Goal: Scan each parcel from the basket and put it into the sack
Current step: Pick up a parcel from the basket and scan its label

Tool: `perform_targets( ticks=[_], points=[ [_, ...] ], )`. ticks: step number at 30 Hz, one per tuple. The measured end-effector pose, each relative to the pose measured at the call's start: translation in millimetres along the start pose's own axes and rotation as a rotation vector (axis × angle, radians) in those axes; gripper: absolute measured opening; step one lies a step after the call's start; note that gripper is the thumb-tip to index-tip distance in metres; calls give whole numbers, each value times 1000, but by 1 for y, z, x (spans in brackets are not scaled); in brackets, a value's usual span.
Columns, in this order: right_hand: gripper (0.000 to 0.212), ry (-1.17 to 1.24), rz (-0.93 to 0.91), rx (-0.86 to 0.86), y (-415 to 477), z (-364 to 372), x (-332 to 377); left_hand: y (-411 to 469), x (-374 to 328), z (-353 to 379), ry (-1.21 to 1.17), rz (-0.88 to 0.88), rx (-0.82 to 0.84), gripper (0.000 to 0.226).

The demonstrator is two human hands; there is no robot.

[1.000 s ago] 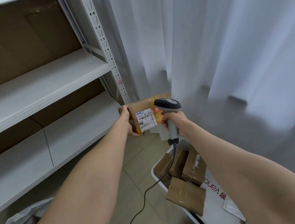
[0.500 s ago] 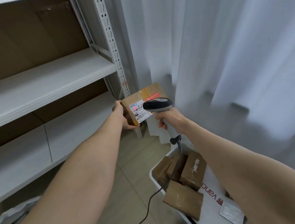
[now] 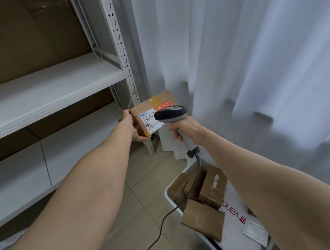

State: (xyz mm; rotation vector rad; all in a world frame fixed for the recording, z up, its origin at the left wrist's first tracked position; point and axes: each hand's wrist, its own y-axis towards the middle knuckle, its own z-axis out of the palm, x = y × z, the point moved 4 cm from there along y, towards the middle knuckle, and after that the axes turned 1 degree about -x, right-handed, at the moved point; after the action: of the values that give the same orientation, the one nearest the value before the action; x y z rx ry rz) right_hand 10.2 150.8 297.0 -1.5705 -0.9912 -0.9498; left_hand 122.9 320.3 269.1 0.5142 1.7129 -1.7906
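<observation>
Parcel (image 3: 150, 108) is up in front of me beside the shelf post (image 3: 119, 51) — my left hand (image 3: 131, 129) grips its left end, label (image 3: 151, 122) facing me. My right hand (image 3: 187, 129) is wrapped round the scanner (image 3: 171, 114) handle, with the scanner's head covering the label's right edge. Lower right, the basket (image 3: 168, 195) holds more boxes (image 3: 202, 219) and a white mailer (image 3: 234, 208) — the cable (image 3: 161, 229) hangs down across it.

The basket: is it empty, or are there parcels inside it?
Not empty. Several brown parcels and two white mailers lie inside the basket.
</observation>
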Motion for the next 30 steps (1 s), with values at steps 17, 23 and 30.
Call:
perform_targets(
  ticks=[17, 23, 30],
  points=[
    [15, -72, -3, -56, -3, 14, 2, 0, 0, -8, -33, -61, 54, 69],
    [24, -106, -45, -78, -3, 13, 2, 0, -1, -12, -36, -65, 63, 70],
    [11, -138, -34, -82, -6, 18, 2, -6, 0, -16, -16, -64, 87, 68]
  ],
)
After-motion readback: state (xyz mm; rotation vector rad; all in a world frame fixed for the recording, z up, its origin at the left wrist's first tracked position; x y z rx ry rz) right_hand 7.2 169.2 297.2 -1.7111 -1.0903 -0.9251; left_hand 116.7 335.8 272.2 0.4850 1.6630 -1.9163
